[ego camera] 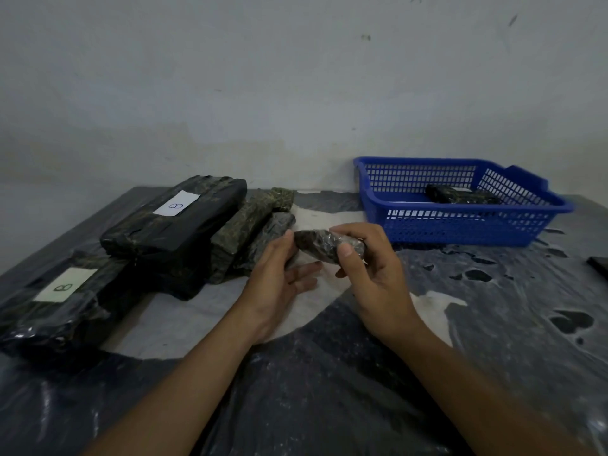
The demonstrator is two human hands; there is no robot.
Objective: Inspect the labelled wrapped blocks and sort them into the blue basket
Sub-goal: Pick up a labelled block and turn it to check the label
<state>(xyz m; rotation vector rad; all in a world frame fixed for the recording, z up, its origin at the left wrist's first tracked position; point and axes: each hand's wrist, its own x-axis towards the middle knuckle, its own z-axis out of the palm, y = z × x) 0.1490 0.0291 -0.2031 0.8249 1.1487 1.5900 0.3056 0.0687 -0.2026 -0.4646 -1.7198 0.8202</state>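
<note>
My right hand (371, 274) grips a small dark wrapped block (317, 245) above the table's middle, thumb across its near side. My left hand (279, 278) is beside it with fingers fairly straight, its thumb tip touching the block's left end. The blue basket (460, 222) stands at the back right and holds dark wrapped blocks (457, 194). On the left lies a pile of wrapped blocks: a large black one (174, 218) with a white label marked B on top, another labelled B (56, 307) at the near left, and narrower greenish ones (253, 222) beside them.
Black plastic sheeting (329, 373) covers the table, with pale patches showing through it. A dark flat object (598, 265) sits at the right edge. A grey wall rises right behind the table.
</note>
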